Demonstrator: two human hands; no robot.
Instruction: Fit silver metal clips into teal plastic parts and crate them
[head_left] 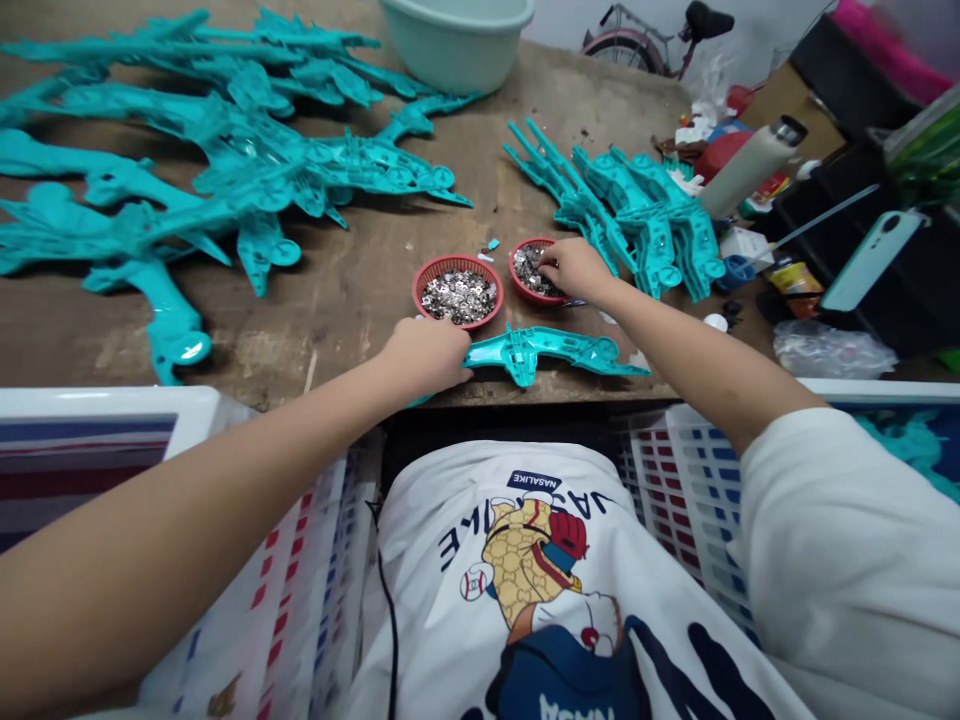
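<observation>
My left hand [431, 355] is closed around the left end of a turquoise plastic part [559, 347], a long curved molding lying at the table's near edge. Over the smaller red basket [534, 296] is my right hand [579, 268], its fingertips pinched together among small metal pieces [527, 268]. Whether a piece sits between those fingers is hidden. Left of it, just beyond my left hand, a larger red basket [417, 290] holds many shiny small metal clips [459, 296].
Turquoise parts lie piled on the left [247, 150]; several more stand in a row at right [637, 215]. A pale basin [457, 45] is at the back. A bottle [754, 165] and a phone [874, 260] are at right. White crates [694, 480] flank my lap.
</observation>
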